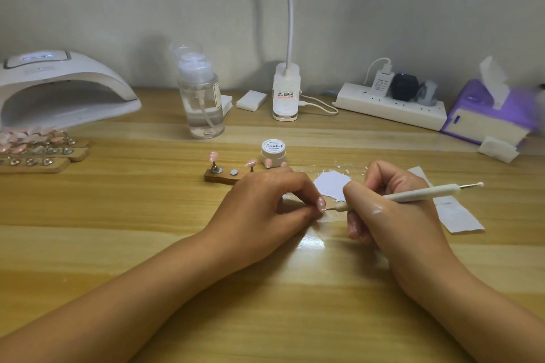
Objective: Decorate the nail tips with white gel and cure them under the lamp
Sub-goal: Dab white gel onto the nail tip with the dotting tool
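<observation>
At desk centre: nail tip (321, 204), pink with white dots, held low over the wooden table (265, 289).
Left hand (265, 200): fingers curled, pinching the tip.
Right hand (392, 215): gripping dotting pen (413, 193), point at the tip.
Handling: light, stiff, slick; fresh dots likely smear, so hold the sides only.
Lamp (59, 88): far left, well apart.

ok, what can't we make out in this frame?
Head view only.
Nail tip: curled fingers of the left hand hide its base and any stand under it.
Dotting pen in the right hand: working point too small to show gel.
Wooden stand: right end behind the left hand.
Jar: small print under Painted unreadable.
Nail racks: cut off by left edge.
Tissue box: blurred at right edge.
</observation>
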Tool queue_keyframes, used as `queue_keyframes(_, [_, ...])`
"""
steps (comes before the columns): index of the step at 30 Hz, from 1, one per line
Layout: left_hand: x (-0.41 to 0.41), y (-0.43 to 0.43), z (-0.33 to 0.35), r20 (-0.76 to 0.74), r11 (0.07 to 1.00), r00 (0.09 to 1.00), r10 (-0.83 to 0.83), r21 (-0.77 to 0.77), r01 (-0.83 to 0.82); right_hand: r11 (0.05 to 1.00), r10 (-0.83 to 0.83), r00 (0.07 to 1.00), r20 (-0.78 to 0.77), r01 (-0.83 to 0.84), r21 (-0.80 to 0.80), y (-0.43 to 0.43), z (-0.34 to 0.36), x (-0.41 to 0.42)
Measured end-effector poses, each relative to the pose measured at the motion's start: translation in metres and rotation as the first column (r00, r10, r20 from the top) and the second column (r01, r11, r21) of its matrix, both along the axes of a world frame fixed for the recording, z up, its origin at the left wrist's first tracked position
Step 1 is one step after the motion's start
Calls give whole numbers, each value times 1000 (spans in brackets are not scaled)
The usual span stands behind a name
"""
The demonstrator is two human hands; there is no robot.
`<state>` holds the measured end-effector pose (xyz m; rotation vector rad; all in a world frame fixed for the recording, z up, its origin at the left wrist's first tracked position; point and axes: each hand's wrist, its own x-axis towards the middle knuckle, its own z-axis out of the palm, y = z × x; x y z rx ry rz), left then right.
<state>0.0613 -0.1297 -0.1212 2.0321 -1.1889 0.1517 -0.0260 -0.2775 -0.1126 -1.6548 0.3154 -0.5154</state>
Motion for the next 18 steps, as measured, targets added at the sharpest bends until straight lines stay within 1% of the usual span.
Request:
queue_keyframes(6, [1, 0, 0, -39, 1000, 999, -6, -12, 5, 1000, 5, 1000, -7, -5, -17, 1, 0, 1])
queue_keyframes(14, [1, 1, 1, -37, 1000, 999, -6, -14, 5, 1000, 3, 1000, -15, -4, -27, 0, 0, 2])
queue_keyframes(16, [1, 0, 1, -44, 1000, 999, -10, -15, 9, 1000, -9, 1000, 4, 9, -4, 1, 0, 2])
queue_keyframes(18, [1, 0, 1, -38, 1000, 999, -5, -16, 4, 997, -58, 996, 63, 54, 59, 2, 2, 1])
